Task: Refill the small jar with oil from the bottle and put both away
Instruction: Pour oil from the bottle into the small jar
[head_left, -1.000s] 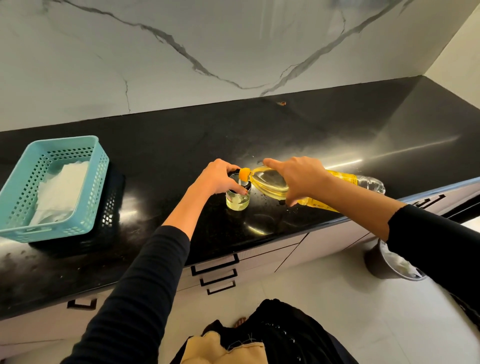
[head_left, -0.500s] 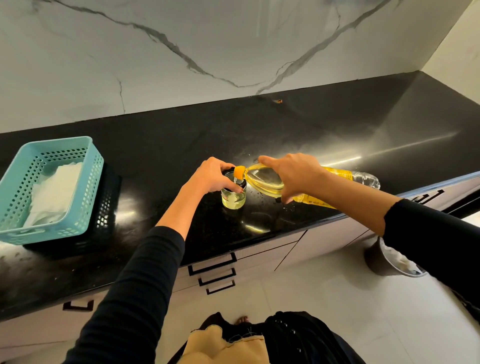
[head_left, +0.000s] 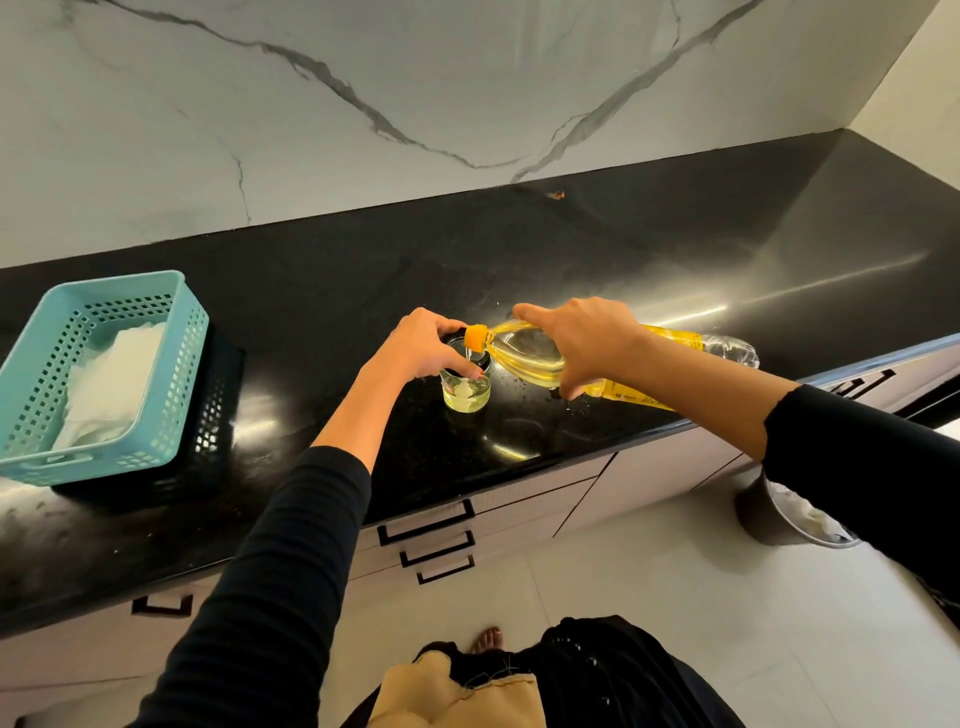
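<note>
1. On the counter, near its front edge, the jar stands upright; my left hand curls round its rim, steadying it.
2. My right hand, just right of it, grips the bottle, tipped almost flat, its orange neck over the jar's mouth; a thin stream seems to fall in.
3. Pouring is under way: oil fills only the jar's lower part.
4. Left to do, I judge: finish filling, close both, put both away.
</note>
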